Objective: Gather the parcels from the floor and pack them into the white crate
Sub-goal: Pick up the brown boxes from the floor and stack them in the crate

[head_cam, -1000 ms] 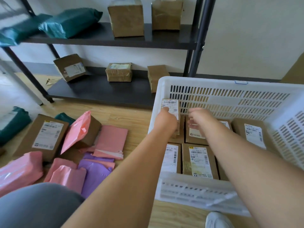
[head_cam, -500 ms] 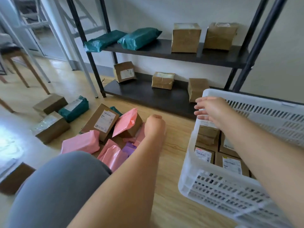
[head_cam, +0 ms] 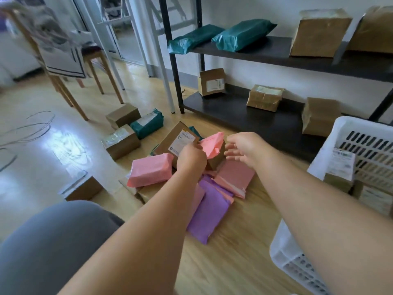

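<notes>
We read this as a room in a home doubling as a small parcel store: a dark metal rack against a white wall holds taped cardboard boxes and green mailers. A labelled box, pink mailer and purple mailer lie on the pale wood floor near a white crate. Wooden chair legs at the back look domestic.

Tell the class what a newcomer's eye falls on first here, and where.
The bright heap at centre on the floor: pink parcels and a purple parcel, with the left hand and the open right hand over it. At the right edge stands the white crate, boxes inside.
</notes>
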Available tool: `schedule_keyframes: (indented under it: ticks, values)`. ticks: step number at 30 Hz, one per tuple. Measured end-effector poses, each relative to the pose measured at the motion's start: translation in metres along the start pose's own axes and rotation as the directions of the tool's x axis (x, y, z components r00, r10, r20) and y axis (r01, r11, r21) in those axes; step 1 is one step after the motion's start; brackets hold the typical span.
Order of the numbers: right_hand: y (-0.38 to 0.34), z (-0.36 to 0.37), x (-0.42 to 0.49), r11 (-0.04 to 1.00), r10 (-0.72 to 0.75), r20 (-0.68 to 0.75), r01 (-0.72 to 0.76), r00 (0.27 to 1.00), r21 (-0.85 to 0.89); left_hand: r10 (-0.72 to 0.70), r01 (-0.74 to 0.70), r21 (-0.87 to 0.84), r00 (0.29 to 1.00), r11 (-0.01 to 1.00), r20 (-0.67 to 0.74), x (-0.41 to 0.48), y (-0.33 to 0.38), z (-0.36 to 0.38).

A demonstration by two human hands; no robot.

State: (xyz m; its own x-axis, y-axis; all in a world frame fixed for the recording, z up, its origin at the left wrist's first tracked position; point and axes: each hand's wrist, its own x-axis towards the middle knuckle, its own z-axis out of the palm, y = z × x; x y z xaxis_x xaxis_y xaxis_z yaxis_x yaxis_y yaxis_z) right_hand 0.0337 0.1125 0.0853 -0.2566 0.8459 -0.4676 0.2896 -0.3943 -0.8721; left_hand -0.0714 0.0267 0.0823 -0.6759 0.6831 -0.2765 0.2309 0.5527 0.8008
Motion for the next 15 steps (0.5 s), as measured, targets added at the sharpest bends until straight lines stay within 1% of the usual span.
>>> schedule_keyframes:
  ticks: [2,3,4,5,6,8,11,15]
  values:
    - [0.011,0.011,0.012,0.999,0.026,0.007,-0.025,1.000,-0.038,-0.044,0.048,0.058,0.996,0.997,-0.072,0.027,-0.010,-0.010]
    - [0.017,0.014,0.017,0.998,0.040,0.008,-0.040,0.999,-0.054,-0.072,0.078,0.052,0.991,0.996,-0.109,0.037,-0.015,-0.017]
    - [0.023,0.019,0.025,0.996,0.057,0.013,-0.056,0.998,-0.065,-0.089,0.096,0.058,0.990,0.994,-0.110,0.045,-0.020,-0.023]
    - [0.029,0.021,0.031,0.995,0.070,0.019,-0.069,0.997,-0.073,-0.083,0.095,0.099,0.989,0.990,-0.122,0.048,-0.024,-0.026]
    - [0.032,0.024,0.034,0.994,0.082,0.030,-0.080,0.996,-0.077,-0.087,0.100,0.118,0.990,0.988,-0.112,0.048,-0.027,-0.029]
    - [0.036,0.035,0.048,0.990,0.119,0.061,-0.114,0.991,-0.086,-0.067,0.084,0.208,0.994,0.975,-0.085,0.058,-0.038,-0.033]
    - [0.037,0.063,0.067,0.982,0.177,0.104,-0.168,0.979,-0.087,-0.063,0.105,0.343,0.989,0.934,-0.130,0.076,-0.049,-0.043]
    - [0.035,0.113,0.099,0.984,0.177,0.162,-0.176,0.971,-0.023,-0.045,0.108,0.393,0.985,0.913,-0.167,0.120,-0.074,-0.053]
